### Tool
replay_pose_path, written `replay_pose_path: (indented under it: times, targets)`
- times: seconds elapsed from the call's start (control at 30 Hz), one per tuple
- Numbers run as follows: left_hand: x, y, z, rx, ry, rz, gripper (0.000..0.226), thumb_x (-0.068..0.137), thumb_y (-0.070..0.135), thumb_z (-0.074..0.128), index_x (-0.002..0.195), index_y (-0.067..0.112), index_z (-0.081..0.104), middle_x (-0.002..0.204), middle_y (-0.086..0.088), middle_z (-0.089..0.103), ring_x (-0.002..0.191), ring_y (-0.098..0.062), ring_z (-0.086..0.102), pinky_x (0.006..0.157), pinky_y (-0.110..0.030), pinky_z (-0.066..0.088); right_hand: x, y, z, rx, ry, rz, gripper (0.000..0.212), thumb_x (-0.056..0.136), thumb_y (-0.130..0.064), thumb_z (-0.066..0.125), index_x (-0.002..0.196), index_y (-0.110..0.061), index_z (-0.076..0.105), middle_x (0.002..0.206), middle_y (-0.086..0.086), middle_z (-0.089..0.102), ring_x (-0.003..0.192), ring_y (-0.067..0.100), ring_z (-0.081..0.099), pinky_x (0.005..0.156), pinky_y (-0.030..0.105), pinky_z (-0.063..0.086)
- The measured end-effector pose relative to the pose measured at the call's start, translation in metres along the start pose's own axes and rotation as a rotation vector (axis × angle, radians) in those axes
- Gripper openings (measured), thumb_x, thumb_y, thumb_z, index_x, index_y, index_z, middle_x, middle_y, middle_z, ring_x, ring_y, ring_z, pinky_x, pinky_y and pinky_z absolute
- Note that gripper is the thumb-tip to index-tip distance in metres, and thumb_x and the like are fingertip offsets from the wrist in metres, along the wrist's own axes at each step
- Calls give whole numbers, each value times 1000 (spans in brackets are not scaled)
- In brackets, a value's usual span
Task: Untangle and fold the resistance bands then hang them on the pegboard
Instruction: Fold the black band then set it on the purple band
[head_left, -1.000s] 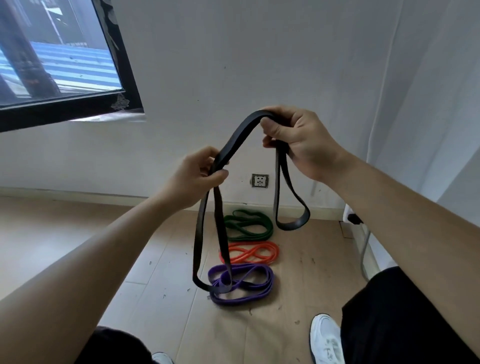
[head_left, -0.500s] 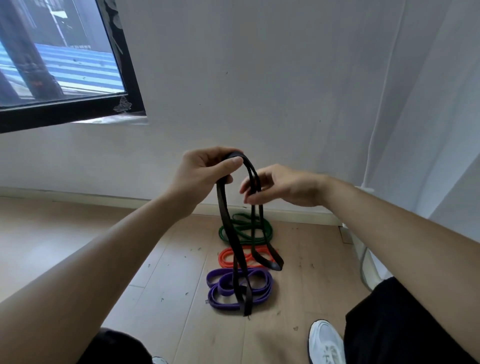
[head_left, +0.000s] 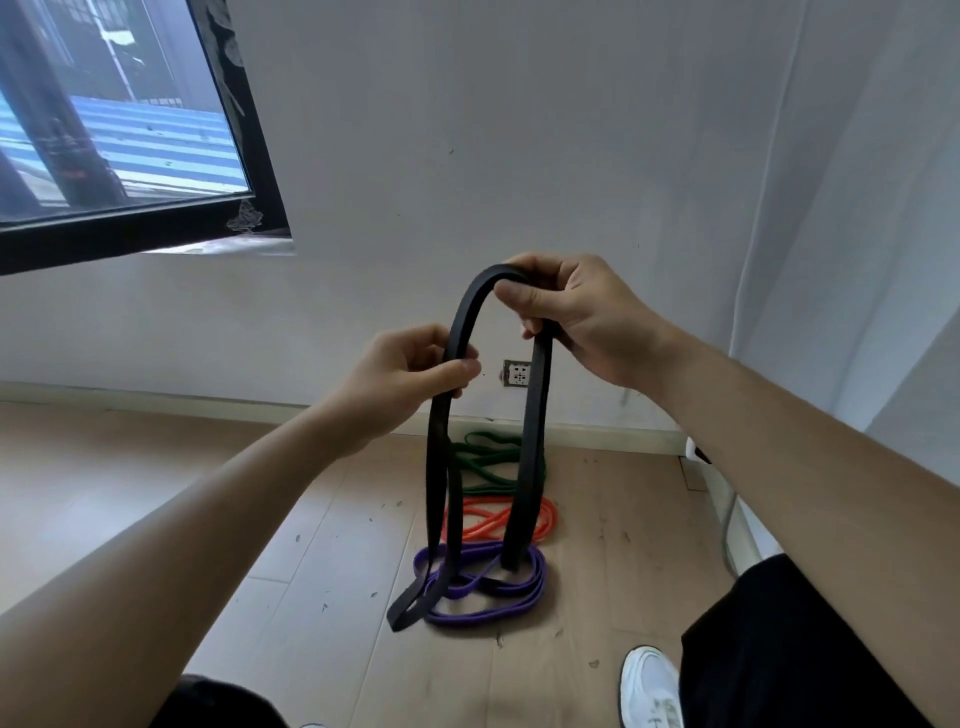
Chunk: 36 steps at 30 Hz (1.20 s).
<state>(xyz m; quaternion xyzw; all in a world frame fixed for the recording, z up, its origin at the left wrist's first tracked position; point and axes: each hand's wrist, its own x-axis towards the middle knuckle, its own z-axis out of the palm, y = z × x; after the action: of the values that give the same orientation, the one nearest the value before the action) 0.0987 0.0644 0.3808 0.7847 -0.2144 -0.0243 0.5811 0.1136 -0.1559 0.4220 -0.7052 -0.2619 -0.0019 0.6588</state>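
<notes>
Black band (head_left: 438, 467) hangs pinched in the left hand (head_left: 400, 374), right hand (head_left: 582, 317) fingers curled round its top. Best keep strands flat under the fingertips, loops evened

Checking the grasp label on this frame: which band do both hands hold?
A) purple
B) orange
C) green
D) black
D: the left hand and the right hand both grip the black band, which arches between them, while the green band, orange band and purple band lie on the floor.
</notes>
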Motion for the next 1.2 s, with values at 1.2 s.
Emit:
replay_pose_path:
  times: [1.2]
  targets:
    - [-1,-5,2,-129,17,-47,28,89,11,71,115,9,64,90,-8,75,86,-22,73,80,-28,57,0,15,6,-134,-29,54,23,95,-11,67,109,8,69,74,0,59,63,8,54,64,26,50]
